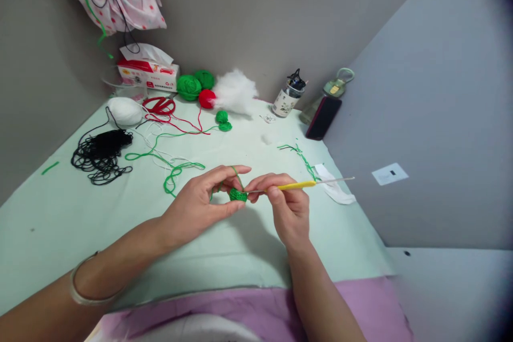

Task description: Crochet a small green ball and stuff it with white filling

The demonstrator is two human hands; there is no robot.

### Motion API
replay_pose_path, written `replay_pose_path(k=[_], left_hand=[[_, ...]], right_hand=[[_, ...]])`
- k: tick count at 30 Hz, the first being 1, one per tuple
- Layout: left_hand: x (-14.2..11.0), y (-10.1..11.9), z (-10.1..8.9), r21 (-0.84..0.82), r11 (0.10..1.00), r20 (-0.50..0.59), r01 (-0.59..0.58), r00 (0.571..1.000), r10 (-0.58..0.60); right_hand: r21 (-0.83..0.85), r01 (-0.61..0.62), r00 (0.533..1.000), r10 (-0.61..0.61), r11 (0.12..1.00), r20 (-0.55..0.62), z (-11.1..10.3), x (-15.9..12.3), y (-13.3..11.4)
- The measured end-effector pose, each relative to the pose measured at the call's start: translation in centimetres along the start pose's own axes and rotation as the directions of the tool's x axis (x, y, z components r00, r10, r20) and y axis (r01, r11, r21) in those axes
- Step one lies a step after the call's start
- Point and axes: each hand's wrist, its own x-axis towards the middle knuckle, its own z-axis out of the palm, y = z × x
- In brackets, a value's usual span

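Observation:
My left hand (204,195) pinches a small green crochet piece (238,195) between thumb and fingers, with green yarn (236,173) looped over the raised index finger. In my right hand (286,200) is a crochet hook (298,185) with a yellow handle, gripped near its middle. One metal end meets the green piece, and the other end points out to the right. Fingertips of both hands are close together at the piece, so the hook's tip in the stitches is hidden. Loose green yarn (172,176) trails across the table behind my left hand.
Behind are a tissue box (148,75), green yarn balls (189,87), a red ball (207,98), white stuffing (236,92), red-handled scissors (160,106), white yarn (125,111) and black yarn (106,147). At right stand a pen cup (284,101), a phone (324,117) and a bottle (336,85).

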Motion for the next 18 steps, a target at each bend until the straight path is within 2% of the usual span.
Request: replay_pose_path(k=[4,7,9,12,18], left_hand=[[0.0,-0.1,0.0,0.037,0.999,0.008,-0.004,1.0,0.004],[0.1,-0.2,0.1,0.053,0.999,-0.007,0.003,1.0,-0.003],[0.2,-0.3,0.3,0.049,0.998,-0.043,0.041,0.998,-0.039],[0.0,-0.3,0.6,-0.054,0.995,-0.102,0.086,0.991,-0.091],[-0.7,0.1,1.6,-0.321,0.943,-0.159,0.084,0.977,-0.141]], right_hand=[[-0.133,0.075,0.995,-0.066,0.988,0.073,-0.3,0.1,-0.2],[-0.315,0.206,0.973,-0.158,0.927,0.169,-0.3,0.0,-0.1],[-0.449,0.334,0.94,-0.259,0.829,0.221,-0.2,-0.1,0.1],[-0.61,0.475,0.876,-0.406,0.634,0.261,0.0,-0.4,0.5],[-0.798,0.508,0.784,-0.559,0.324,0.271,0.8,-1.2,0.3]])
